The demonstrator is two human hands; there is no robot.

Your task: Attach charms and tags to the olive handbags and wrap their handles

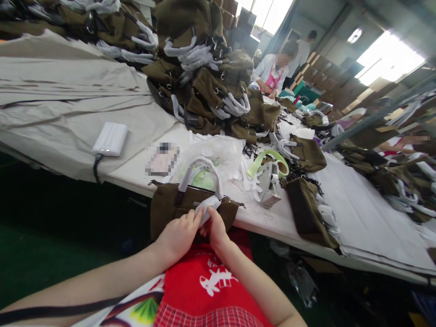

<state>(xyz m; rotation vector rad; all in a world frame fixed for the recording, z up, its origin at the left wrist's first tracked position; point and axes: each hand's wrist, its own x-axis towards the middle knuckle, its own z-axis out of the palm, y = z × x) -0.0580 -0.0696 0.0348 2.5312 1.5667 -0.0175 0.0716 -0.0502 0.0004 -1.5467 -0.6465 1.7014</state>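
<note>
An olive-brown handbag (163, 211) stands at the table's front edge, close against my body. Its far handle (218, 177) arcs up in white wrapping. My left hand (182, 234) and my right hand (216, 225) meet at the bag's near side. Both are closed on a white-wrapped piece (208, 205) that looks like the near handle. Thumbs and fingers press on it from either side; its lower part is hidden by my hands. Just behind the bag lies a crumpled clear plastic bag (218, 152).
A white power bank (111, 138) with a black cable and a phone (162, 159) lie to the left. Right of the bag are a tape dispenser (270, 184), a green tape roll (272, 156) and another brown bag (309, 213). Brown handbags (204, 95) pile up behind. A co-worker (275, 70) sits farther back.
</note>
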